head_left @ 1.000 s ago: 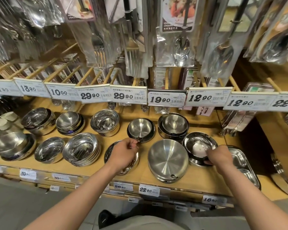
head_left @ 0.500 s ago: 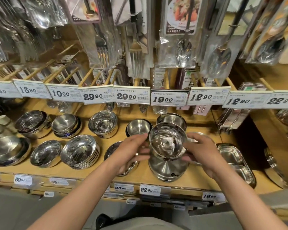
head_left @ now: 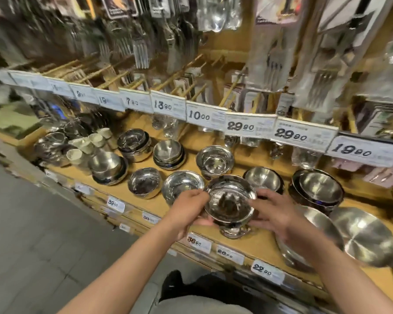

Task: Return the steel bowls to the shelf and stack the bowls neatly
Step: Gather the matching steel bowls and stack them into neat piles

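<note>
Hands hold one steel bowl (head_left: 230, 200) between them above the wooden shelf's (head_left: 254, 243) front edge; left hand (head_left: 186, 211) curls its fingers on the bowl's left rim and underside; right hand (head_left: 275, 214) spreads fingers against its right wall; a stack of bowls (head_left: 233, 232) sits directly beneath; other bowl stacks (head_left: 214, 160) stand behind.
</note>
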